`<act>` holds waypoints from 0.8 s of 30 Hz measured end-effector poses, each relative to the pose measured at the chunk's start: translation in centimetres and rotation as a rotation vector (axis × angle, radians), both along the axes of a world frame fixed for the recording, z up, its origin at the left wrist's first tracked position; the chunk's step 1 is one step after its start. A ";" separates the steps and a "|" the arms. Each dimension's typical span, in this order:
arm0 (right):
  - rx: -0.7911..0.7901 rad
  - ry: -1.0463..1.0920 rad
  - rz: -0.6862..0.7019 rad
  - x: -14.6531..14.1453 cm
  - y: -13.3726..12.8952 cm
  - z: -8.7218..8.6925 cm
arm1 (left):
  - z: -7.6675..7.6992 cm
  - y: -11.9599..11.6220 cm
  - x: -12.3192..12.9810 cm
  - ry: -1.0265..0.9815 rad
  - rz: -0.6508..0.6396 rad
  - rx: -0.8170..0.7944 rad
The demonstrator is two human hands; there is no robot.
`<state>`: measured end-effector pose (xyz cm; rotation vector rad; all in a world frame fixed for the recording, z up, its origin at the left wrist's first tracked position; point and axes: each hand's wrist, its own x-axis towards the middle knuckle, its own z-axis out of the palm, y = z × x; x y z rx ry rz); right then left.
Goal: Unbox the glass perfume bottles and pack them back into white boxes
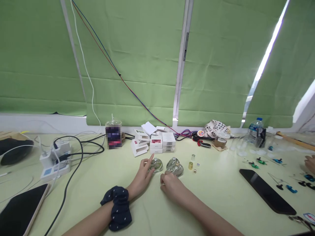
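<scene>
Two small clear glass bottles stand on the pale table in front of me. My left hand (143, 173) rests beside the left bottle (157, 165), its fingers spread and touching the bottle's side. The right bottle (174, 166) has a greyish look, and my right hand (171, 185) is at its near side with the fingers curled in; anything between them is hidden. To the right of this bottle are a gold cap (190, 165), a clear cap (193, 157), a small gold ring (195, 171) and a tiny bluish piece (198, 165).
White boxes (156, 143) are stacked behind the bottles. A power strip (56, 167) with cables and a tablet (23, 209) lie left. On the right are a black phone (267, 190), earphones (291, 188), a water bottle (256, 128) and another person's hand (310, 163).
</scene>
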<state>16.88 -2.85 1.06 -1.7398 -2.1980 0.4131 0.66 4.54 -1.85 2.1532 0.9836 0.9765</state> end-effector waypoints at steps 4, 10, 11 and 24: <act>-0.010 -0.073 0.035 -0.2 0.3 1.0 | -0.5 -0.2 -0.9 -0.025 0.036 -0.040; 0.026 -0.037 0.105 -0.2 0.3 0.1 | -0.7 -0.4 -1.5 -0.005 0.094 -0.036; 0.026 -0.016 0.109 -0.2 0.3 -0.1 | -0.7 -0.5 -1.5 0.001 0.102 -0.026; 0.164 0.285 0.066 4.6 -2.4 1.6 | -0.3 -1.6 -1.4 0.096 0.165 0.130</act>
